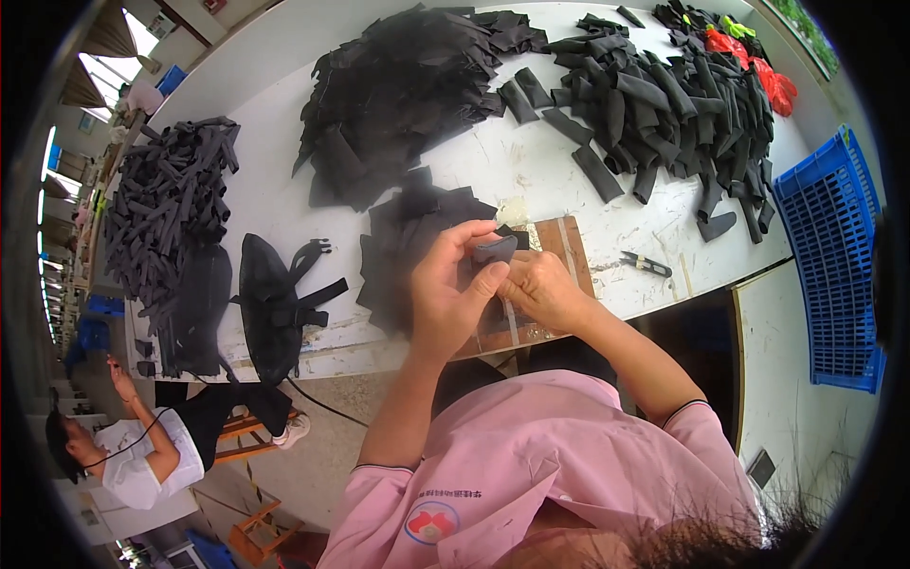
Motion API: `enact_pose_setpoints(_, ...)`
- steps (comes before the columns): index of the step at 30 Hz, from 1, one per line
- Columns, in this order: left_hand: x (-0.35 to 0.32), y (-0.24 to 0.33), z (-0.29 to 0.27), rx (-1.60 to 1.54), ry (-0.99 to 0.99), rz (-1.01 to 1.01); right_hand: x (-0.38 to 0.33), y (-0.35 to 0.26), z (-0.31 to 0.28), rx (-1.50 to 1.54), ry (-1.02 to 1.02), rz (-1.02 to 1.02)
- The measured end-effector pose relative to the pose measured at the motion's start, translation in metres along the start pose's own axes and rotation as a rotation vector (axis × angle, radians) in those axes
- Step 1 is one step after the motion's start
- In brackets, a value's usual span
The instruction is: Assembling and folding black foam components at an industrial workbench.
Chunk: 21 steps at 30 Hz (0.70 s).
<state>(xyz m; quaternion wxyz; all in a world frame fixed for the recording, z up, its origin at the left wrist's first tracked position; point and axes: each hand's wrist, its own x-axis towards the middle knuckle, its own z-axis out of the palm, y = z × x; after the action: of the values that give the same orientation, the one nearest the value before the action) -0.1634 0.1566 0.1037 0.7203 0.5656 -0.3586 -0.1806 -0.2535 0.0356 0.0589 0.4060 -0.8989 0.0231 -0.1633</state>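
Close in front of me, both hands are closed on a small dark fabric piece (495, 250). My left hand (444, 289) pinches it between thumb and fingers. The fingers of my right hand (548, 289) are curled at its right-hand, lower edge; their tips are partly hidden. Under the hands is a brown wooden board (573, 256) with a pale strip across it. Beside the left hand lies a loose stack of flat black fabric pieces (389, 242). A pair of black thread snips (646, 264) rests on the table to the right of the board.
A large black fabric heap (398, 85) covers the back of the white table (275, 180). Tube-like black pieces (654, 104) pile up at right, narrow ones (166, 199) at left. A black strapped pad (267, 308) lies near the front edge. A blue crate (829, 266) stands right; a person (156, 450) sits left.
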Motion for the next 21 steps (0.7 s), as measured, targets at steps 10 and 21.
enact_pose_setpoints(10, -0.004, 0.002, -0.025, -0.603, 0.091, -0.028, 0.012, -0.023, -0.020, -0.218, -0.015, -0.060)
enact_pose_setpoints(21, 0.002, -0.022, -0.047, -0.213, -0.111, -0.165, 0.018, -0.034, -0.033, 0.042, -0.103, -0.016)
